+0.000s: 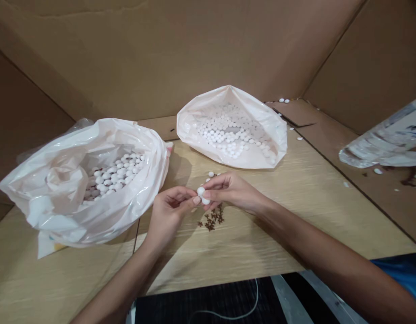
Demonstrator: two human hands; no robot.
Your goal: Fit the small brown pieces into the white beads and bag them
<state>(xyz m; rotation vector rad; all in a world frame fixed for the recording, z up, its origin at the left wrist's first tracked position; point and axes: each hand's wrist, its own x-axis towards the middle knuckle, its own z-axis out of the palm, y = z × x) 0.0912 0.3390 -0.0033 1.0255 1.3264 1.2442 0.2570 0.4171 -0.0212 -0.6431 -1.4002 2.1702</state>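
Note:
My left hand [174, 207] and my right hand [231, 191] meet over the middle of the table, fingertips pinched together. Between them are white balls [201, 191], one above another; any part joining them is hidden by my fingers. The thumb and finger of each hand press on these balls. Just below my hands lies a small pile of brown star-shaped pieces [212, 219] on the wood-grained table top. A few loose white balls [211, 174] rest behind my right hand, partly covered by it.
A white plastic bag [103, 229] at the left holds white balls with brown bits. Another white bag [201, 148] behind my hands holds plain white balls. A clear plastic bottle [373, 144] lies tilted at the right. Cardboard walls [160, 54] surround the table.

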